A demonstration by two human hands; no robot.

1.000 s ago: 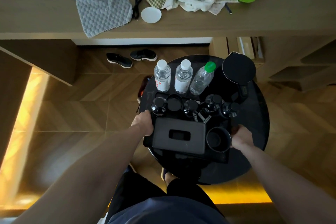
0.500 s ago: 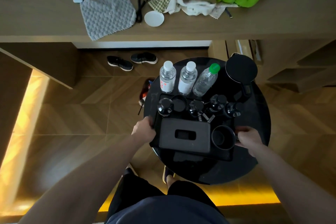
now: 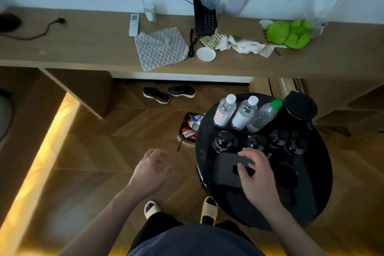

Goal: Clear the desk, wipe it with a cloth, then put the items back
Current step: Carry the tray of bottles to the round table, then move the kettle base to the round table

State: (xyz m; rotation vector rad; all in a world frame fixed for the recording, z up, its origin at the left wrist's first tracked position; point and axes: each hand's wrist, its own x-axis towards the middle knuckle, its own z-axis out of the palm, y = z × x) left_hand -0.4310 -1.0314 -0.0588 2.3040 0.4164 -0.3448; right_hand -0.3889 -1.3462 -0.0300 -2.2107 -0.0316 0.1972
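Note:
A black tray with a tissue box, several dark jars, three water bottles and a black kettle rests on the round black side table. My right hand hovers over the tissue box with fingers spread, holding nothing. My left hand hangs open over the floor, left of the table. On the wooden desk lie a grey cloth, a white remote, a white lid, a black phone, crumpled cloths and a green plush toy.
A small bin with wrappers stands on the floor beside the side table. A pair of black shoes lies under the desk. A glass and a black cable are on the desk. My slippered feet are below.
Both hands let go of the tray, which now rests on the side table. My left hand drew away to the left; my right moved over the tissue box. The view lifted toward the desk.

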